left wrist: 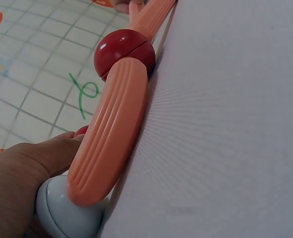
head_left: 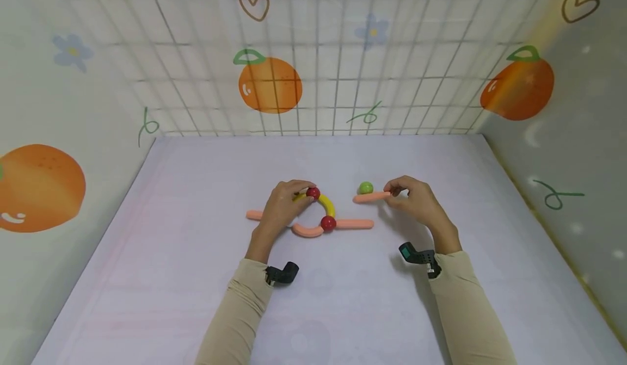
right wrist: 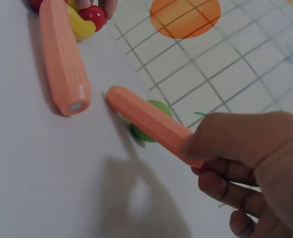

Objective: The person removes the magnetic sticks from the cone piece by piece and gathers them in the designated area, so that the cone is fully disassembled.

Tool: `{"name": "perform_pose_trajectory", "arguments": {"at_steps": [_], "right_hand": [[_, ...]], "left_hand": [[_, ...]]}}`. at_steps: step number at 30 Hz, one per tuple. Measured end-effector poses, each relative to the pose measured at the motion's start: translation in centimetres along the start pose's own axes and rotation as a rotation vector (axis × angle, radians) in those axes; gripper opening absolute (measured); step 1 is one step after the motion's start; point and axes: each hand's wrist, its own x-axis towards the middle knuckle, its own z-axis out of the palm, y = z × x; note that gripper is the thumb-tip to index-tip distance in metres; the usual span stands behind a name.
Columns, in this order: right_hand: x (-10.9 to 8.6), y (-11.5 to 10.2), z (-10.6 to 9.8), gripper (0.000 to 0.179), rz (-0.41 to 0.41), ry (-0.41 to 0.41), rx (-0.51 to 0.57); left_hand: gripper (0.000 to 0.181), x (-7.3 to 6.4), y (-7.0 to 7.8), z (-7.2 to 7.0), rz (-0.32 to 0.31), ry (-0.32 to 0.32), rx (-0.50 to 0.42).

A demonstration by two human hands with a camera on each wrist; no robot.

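Rod [head_left: 368, 197]: narrowly pinching its end with right hand [head_left: 415, 200], short of far edge of counter [head_left: 147, 283]; pinching farther red ball [head_left: 313, 193] with left hand [head_left: 284, 204]; seemingly assembling, next calling for alignment.

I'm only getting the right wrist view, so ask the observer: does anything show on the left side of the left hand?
Observer: Yes, in the head view the end of a salmon stick sticks out left of the left hand.

Operator: Are there any balls I'm missing?

Observer: One: the left wrist view shows a white ball at one end of a curved salmon piece.
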Motion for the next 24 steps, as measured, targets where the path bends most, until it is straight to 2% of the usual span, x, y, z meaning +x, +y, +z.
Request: {"name": "perform_pose_trajectory", "arguments": {"at_steps": [12,20,24], "right_hand": [[0.0,0.4,0.5,0.02,0.003,-0.027,-0.049],[0.0,0.4,0.4,0.022,0.02,-0.102,-0.12],[-0.4,-0.6,-0.5,0.029,-0.012,-0.09,-0.149]], "left_hand": [[0.03,-0.1,0.0,0.0,0.001,0.004,0.013],[0.03,-0.1,0.2,0.2,0.016,0.004,0.002],[0.039,-0.2,0.3,0.0,0.02,0.011,0.071]]}}
